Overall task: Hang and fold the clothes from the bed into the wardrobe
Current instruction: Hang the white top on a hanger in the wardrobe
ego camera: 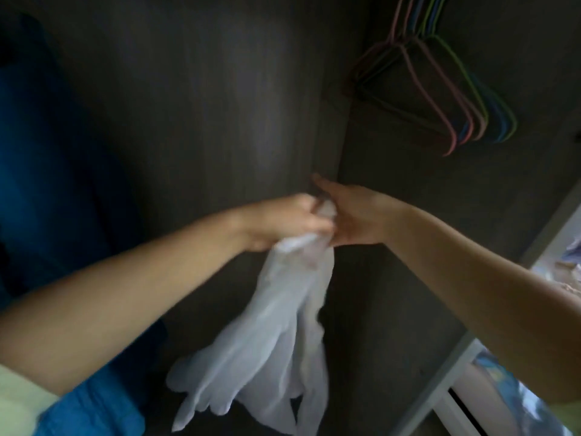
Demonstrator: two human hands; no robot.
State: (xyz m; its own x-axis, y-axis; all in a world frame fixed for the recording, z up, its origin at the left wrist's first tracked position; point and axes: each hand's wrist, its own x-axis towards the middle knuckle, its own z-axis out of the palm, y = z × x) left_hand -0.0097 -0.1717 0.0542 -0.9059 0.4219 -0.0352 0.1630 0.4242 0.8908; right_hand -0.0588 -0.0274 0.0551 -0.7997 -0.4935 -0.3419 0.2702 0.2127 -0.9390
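Observation:
A thin white garment [270, 347] hangs down in front of the dark wardrobe interior [195, 105]. My left hand [283, 220] is closed around its bunched top. My right hand [352, 215] meets it from the right, fingers partly extended and touching the same bunch of cloth; its grip is blurred. Several empty coloured hangers [446, 99] in pink, blue and green hang at the upper right inside the wardrobe.
A blue garment [53, 190] hangs at the left and reaches down to the lower left. A pale frame edge [446, 369] runs diagonally at the lower right, with patterned fabric [509, 388] beyond it.

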